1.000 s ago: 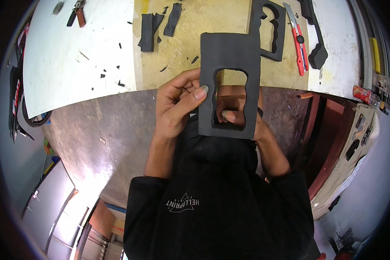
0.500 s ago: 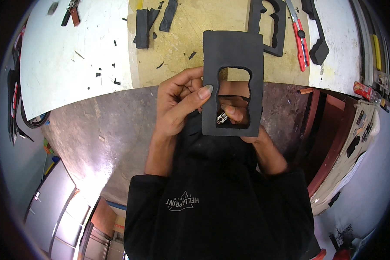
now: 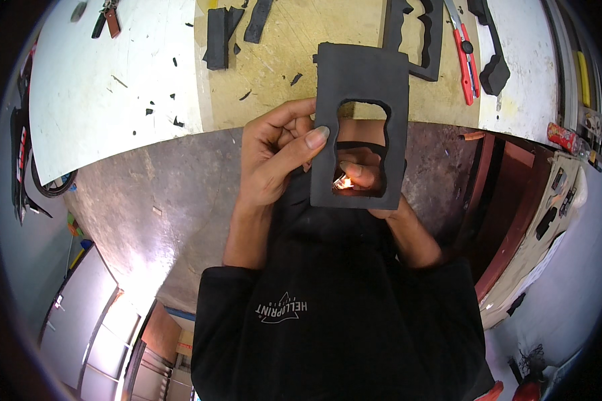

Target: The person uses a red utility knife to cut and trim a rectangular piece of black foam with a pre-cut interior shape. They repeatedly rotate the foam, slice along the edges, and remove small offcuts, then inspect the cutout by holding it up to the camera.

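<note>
My left hand (image 3: 277, 150) pinches the left edge of a thick black foam block (image 3: 362, 73), its thumb on the front face. The block is held upright in front of me and has a wavy-edged opening cut through it. Behind it, my right hand (image 3: 362, 175) shows through the opening, closed on a lighter (image 3: 343, 183). A small orange flame glows at the lighter's metal top, near the lower left of the opening. The block hides the rest of the lighter and much of my right hand.
On the table (image 3: 120, 73) lie black foam strips (image 3: 217, 40), small scraps, another cut foam frame (image 3: 432, 40), a red utility knife (image 3: 466, 67), a long black foam offcut (image 3: 493, 73) and keys (image 3: 109, 20). A red packet (image 3: 563, 138) stands at the right.
A flame has appeared at the lighter's top, where only bare metal showed before. The foam block and both hands stay almost in place; the view has shifted slightly.
</note>
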The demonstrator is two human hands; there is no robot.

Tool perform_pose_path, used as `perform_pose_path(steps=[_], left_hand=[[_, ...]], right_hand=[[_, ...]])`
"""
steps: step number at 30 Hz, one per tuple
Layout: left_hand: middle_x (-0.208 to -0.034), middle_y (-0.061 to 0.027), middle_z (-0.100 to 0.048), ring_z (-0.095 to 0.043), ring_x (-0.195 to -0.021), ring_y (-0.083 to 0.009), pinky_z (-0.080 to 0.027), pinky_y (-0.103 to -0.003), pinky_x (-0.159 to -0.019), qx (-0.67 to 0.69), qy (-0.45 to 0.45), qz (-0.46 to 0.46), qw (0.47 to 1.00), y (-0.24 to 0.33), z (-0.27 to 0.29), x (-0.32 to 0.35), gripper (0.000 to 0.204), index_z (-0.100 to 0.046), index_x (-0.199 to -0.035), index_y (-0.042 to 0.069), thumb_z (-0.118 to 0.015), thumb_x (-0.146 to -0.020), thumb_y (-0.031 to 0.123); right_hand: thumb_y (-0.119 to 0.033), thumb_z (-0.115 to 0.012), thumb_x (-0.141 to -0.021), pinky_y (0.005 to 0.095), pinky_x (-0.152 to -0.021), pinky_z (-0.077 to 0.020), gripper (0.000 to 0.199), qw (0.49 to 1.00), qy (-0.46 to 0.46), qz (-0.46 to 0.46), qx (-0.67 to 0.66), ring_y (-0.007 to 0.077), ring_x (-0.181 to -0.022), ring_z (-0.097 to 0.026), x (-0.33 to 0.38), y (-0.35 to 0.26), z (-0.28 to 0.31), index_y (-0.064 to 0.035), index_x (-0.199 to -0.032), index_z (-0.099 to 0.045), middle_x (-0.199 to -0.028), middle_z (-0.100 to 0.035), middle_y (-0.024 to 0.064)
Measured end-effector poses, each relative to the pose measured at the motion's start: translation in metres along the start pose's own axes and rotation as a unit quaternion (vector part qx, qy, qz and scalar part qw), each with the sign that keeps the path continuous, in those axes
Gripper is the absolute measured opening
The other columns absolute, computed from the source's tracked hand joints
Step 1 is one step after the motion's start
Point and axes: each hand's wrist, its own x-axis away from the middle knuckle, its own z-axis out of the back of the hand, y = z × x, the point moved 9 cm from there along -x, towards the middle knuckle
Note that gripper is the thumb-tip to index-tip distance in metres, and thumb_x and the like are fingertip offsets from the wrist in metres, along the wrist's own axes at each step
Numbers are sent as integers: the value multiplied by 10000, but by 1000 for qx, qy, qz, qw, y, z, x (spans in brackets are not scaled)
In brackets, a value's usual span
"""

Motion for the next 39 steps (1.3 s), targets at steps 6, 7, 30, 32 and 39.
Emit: perform_pose_path(steps=[6, 7, 30, 32, 39], left_hand=[[-662, 21, -509, -447, -542, -30, -326, -168, -511, 5, 0, 8, 1000, -2, 1, 1, 388, -594, -1191, -102, -680, -852, 68], [-660, 21, -508, -447, -543, -30, -324, -166, -510, 8, 0, 10, 1000, -3, 2, 2, 387, -595, -1189, -102, -680, -851, 66], [-655, 36, -514, -452, -568, -27, -293, -172, -524, 43, -84, 77, 993, -12, 9, 2, 401, -637, -1136, -102, -706, -780, 68], [-652, 36, -511, -447, -563, -30, -289, -174, -521, 38, -84, 75, 993, -11, 8, 2, 394, -643, -1125, -100, -708, -774, 66], [-640, 33, -498, -425, -555, -34, -277, -183, -521, 58, -104, 81, 990, -17, 9, 1, 403, -653, -1103, -97, -729, -741, 64]], right_hand=[[-396, -468, -986, 272, -716, -469, 470, 998, 40, 2, 39, 131, -808, -574, 1, -5, -1, 45, -1005, -630, -915, -630, 70], [-394, -461, -991, 266, -711, -463, 469, 998, 31, 8, 59, 126, -806, -570, 1, -5, -1, 44, -1004, -630, -914, -630, 66], [-409, -527, -984, 217, -577, -391, 434, 989, -40, -135, -53, 59, -648, -506, 7, 39, -15, -7, -950, -688, -733, -592, -4], [-410, -514, -991, 223, -587, -399, 432, 993, -61, -104, 1, 64, -654, -509, 4, 31, -16, -19, -891, -668, -727, -582, -5], [-274, -516, -987, 191, -585, -438, 352, 986, -91, -140, 16, 60, -683, -564, 7, 30, -20, 50, -1002, -653, -790, -619, 17]])
